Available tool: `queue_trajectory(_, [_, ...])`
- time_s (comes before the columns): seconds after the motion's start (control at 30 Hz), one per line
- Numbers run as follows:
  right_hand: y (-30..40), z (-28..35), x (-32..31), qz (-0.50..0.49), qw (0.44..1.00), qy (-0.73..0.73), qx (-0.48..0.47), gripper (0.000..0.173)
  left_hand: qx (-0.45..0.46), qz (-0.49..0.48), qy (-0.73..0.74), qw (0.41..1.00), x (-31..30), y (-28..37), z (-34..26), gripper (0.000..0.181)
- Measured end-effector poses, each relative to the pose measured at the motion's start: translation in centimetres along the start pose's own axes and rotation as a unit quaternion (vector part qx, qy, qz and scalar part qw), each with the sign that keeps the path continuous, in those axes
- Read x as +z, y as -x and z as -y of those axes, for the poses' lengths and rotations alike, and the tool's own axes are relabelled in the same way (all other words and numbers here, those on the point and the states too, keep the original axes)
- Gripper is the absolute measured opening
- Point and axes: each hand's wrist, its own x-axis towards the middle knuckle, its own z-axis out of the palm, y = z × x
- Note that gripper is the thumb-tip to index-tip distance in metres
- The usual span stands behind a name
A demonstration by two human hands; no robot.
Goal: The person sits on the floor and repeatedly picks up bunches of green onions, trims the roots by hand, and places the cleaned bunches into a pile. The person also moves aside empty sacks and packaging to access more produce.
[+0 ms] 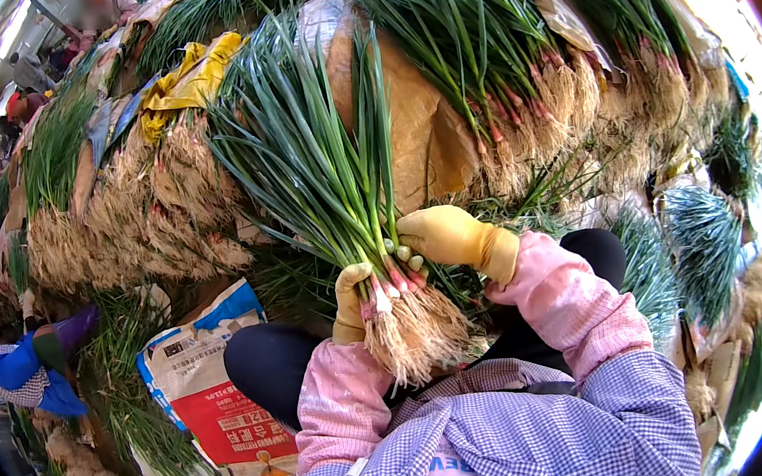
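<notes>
A bunch of green onions [341, 193] with long green leaves, reddish-white bases and tan roots [416, 332] is held in front of me, leaves pointing away and roots towards my lap. My left hand [351, 301], in a yellow glove, grips the bunch from the left at the stem bases. From the right, my right hand [437, 235], gloved likewise, has its fingers closed around stems just above the bases. Its fingertips look pale. My left fingers are partly hidden behind the bunch.
Heaps of green onions [457, 39] on brown sheeting [418, 128] lie ahead. A yellow plastic sack [194, 79] rests on the heap ahead left. A printed fertilizer sack [231, 410] lies by my left knee. A co-worker in blue [44, 375] sits at far left; more onion piles [702, 243] stand right.
</notes>
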Motion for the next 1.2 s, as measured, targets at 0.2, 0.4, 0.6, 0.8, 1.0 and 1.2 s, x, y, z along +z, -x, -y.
queue_trajectory(0.2, [-0.4, -4.1, 3.9, -0.199, 0.95, -0.05, 0.235, 0.019, 0.048, -0.014, 0.049, 0.998, 0.6, -1.3, 1.0, 0.043])
queue_trajectory(0.4, [8.2, -4.1, -1.1, -0.122, 0.972, 0.044, 0.196, 0.027, 0.103, 0.019, 0.007, 0.995, 3.6, -4.5, 0.3, 0.05])
queue_trajectory(0.6, [9.2, 2.2, -5.5, -0.274, 0.954, 0.119, -0.015, 0.017, 0.089, 0.044, -0.01, 0.995, 5.1, -8.0, 0.6, 0.049])
queue_trajectory(0.8, [15.8, 2.5, -9.0, -0.264, 0.927, -0.258, 0.069, 0.008, 0.139, 0.089, -0.054, 0.985, 8.0, -10.7, -4.1, 0.038])
queue_trajectory(1.0, [11.9, 4.8, -10.6, -0.482, 0.871, -0.096, -0.008, 0.016, 0.225, -0.03, -0.099, 0.969, 10.0, -12.2, -5.1, 0.024])
queue_trajectory(1.2, [12.9, 4.1, -10.3, -0.389, 0.918, -0.074, -0.021, 0.01, 0.205, -0.08, -0.093, 0.971, 8.4, -14.1, -6.8, 0.005])
